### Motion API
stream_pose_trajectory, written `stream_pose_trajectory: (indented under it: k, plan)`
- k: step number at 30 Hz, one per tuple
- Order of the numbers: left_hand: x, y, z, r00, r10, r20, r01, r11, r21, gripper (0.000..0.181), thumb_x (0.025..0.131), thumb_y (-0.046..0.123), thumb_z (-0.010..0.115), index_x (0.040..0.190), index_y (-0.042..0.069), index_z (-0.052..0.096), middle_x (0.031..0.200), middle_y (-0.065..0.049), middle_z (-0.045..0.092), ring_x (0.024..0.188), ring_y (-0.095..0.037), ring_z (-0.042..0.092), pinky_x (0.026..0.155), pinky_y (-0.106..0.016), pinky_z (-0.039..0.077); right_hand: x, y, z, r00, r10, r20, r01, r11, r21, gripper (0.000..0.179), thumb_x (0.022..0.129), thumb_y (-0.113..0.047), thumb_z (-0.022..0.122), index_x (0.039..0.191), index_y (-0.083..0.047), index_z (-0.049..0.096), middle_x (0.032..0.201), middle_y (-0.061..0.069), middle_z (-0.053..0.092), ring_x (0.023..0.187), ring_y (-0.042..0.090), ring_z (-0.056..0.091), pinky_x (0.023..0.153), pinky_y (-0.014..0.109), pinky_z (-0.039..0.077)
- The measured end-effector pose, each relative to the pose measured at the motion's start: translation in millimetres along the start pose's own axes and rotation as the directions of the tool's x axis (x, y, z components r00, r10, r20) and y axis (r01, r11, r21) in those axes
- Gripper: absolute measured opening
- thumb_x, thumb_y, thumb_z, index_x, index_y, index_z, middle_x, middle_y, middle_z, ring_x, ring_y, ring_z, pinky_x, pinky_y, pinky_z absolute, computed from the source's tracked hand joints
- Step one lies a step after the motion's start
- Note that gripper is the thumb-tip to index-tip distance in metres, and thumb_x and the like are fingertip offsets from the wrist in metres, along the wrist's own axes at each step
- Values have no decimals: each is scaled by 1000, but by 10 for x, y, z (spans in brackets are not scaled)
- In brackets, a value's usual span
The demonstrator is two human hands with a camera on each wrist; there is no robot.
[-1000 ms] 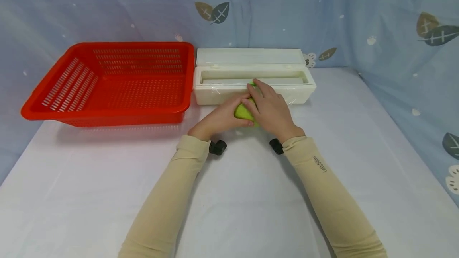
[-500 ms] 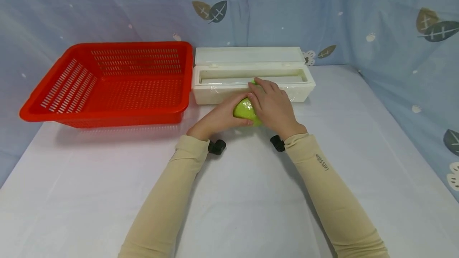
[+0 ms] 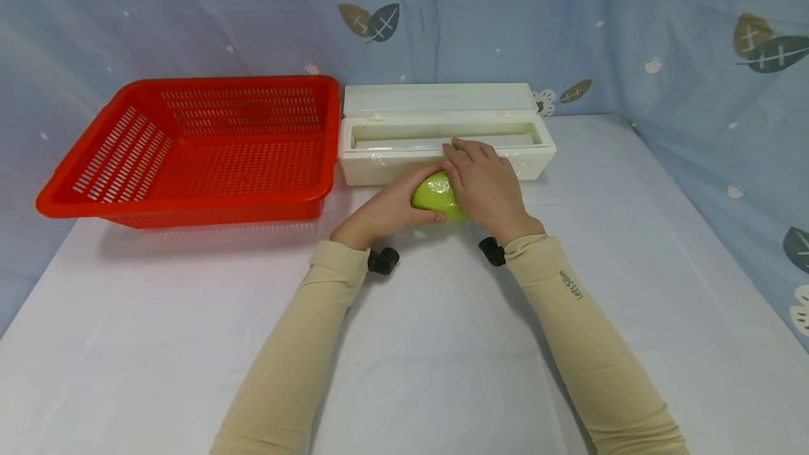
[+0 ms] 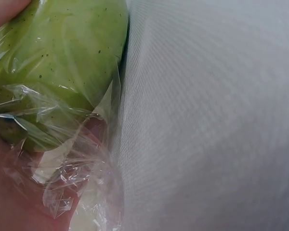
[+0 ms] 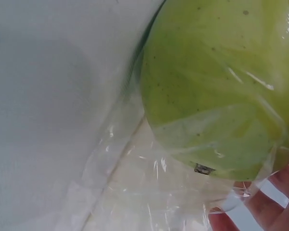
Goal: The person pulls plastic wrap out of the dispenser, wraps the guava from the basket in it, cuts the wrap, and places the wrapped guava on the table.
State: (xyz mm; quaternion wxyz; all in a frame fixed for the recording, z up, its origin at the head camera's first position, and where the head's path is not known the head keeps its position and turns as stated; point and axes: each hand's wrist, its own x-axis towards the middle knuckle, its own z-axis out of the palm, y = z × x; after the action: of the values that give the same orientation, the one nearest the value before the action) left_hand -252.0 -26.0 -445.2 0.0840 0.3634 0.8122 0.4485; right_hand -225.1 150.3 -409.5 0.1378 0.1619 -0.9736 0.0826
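Observation:
A green fruit with dark specks lies between the hands in front of the white box, clear cling film stretched and crumpled over it. The left hand holds its left side, thumb along the near side. From the right, the right hand grips the fruit, its fingers reaching over the far end. In the right wrist view, creased cling film spreads from the fruit, beside the right fingers. The left wrist view shows film bunched against the left hand.
Just behind the hands stands the long white cling film box, its lid raised and a pale roll inside. A red slotted basket stands at its left. White cloth covers the table; blue patterned fabric hangs behind.
The right hand has shifted slightly rightward, and more of the film-covered green fruit shows between the hands. The left hand stays nearly in place.

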Motion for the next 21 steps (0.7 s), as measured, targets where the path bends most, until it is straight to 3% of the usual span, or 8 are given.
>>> stream_pose_trajectory:
  k: [7,16,21]
  plan:
    - [6,30,22,1000,-14,0,14,1000,-15,77,72,29,74,136,25,32,127,9,38,110,-8,37,91,-26,36,4,12,-23,1000,27,6,-26,999,-34,42,96,-32,33,132,-13,44,134,6,42,122,28,35,89,48,36]
    - [-26,35,15,996,-92,4,92,996,-4,77,71,35,74,135,23,33,125,8,38,109,-9,37,91,-28,37,-4,91,-37,997,62,-52,-61,998,20,35,94,-20,44,127,-10,51,126,8,48,115,28,44,82,48,40]
    - [-29,29,3,995,-98,-1,98,995,-1,78,71,37,73,136,24,32,126,8,38,109,-10,38,91,-29,37,6,106,-47,997,56,-59,-54,998,31,36,93,-17,46,127,-10,50,126,8,49,114,28,44,81,47,41]
